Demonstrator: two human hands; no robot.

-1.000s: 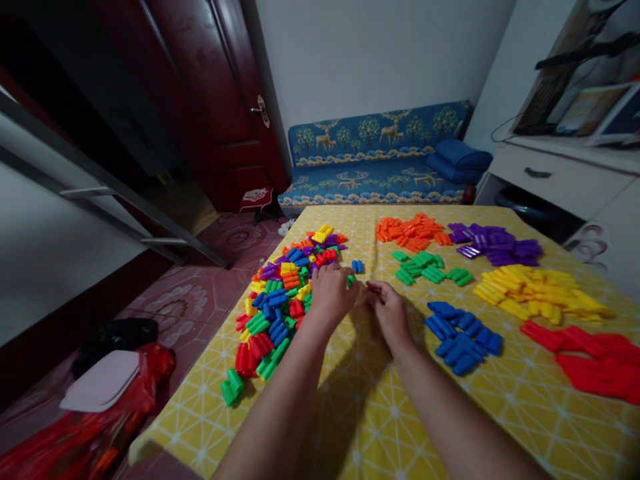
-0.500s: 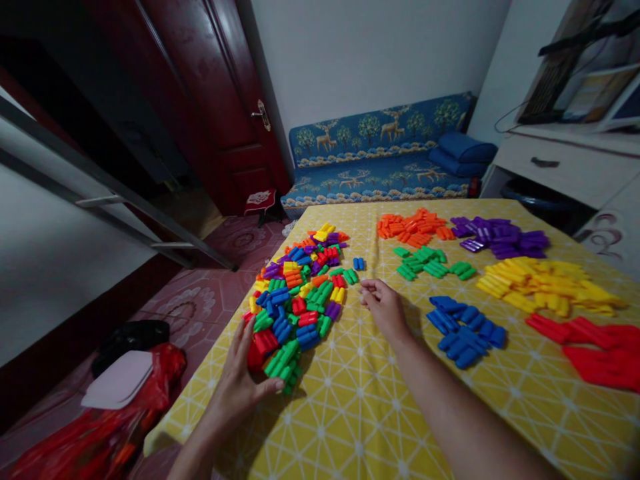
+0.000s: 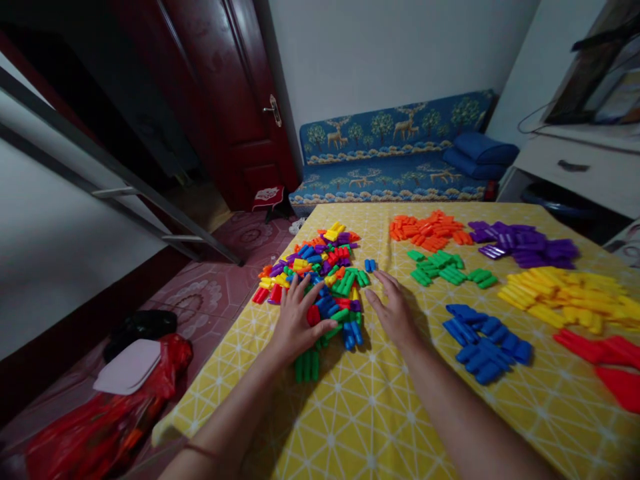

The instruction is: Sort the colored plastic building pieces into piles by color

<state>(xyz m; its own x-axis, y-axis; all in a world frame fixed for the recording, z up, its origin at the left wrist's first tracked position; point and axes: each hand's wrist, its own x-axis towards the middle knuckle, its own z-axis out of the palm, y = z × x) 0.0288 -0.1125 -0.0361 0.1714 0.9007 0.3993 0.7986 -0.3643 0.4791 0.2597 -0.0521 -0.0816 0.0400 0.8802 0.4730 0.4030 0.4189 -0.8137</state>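
Note:
My left hand lies spread over the near part of a mixed pile of coloured plastic pieces, hiding some of them. Just right of the pile, my right hand hovers at the table with fingers apart and nothing in them. A small blue piece rests beyond its fingertips. Single-colour piles lie farther right: orange, green, purple, blue, yellow and red.
A yellow patterned cloth covers the table. Behind it stand a blue sofa and a small stool. A metal ladder and red bags are at the left, a white desk at the right.
My left hand has moved right, pushing near pieces of the mixed pile inward and to the right. My right hand's fingers have opened. The view has shifted slightly left.

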